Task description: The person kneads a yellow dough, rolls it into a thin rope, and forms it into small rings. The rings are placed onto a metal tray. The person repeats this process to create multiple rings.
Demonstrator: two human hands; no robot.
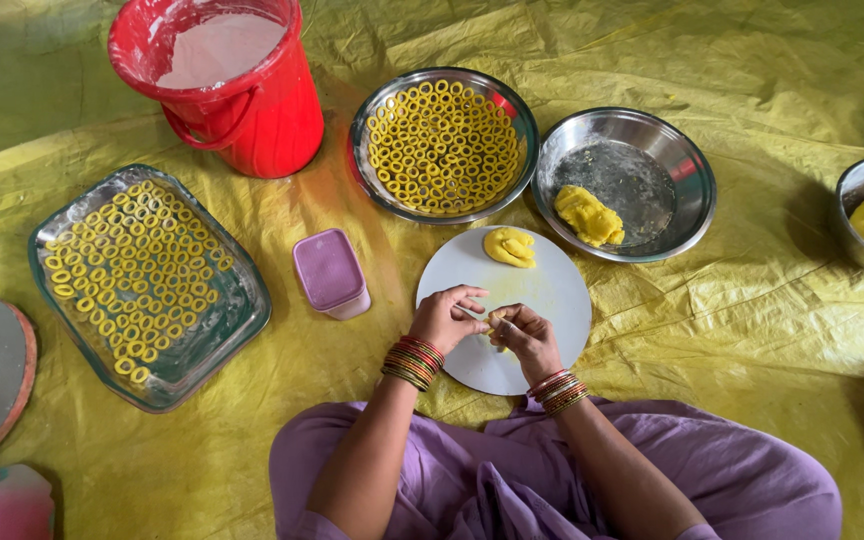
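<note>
Plainly, a thin strip of yellow dough (495,322) sat pinched between the fingertips of both hands over the near half of the round white board (562,290). The left hand (444,318) closed on one end and the right hand (524,335) curled around the other. The strip looked soft; a hard tug could have snapped it, or warm fingers could have smeared it flat before it closed into a ring.

At twelve o'clock on the board lay one dough lump (509,247). Beyond it, at eleven, one steel plate (372,160) was packed with rings too many to count; at one o'clock a steel bowl (687,190) held one lump, and a second bowl (852,190) sat at three. At nine stood one lilac box (330,272), then one glass tray (242,310) of rings, and one red bucket (262,120) at ten.
</note>
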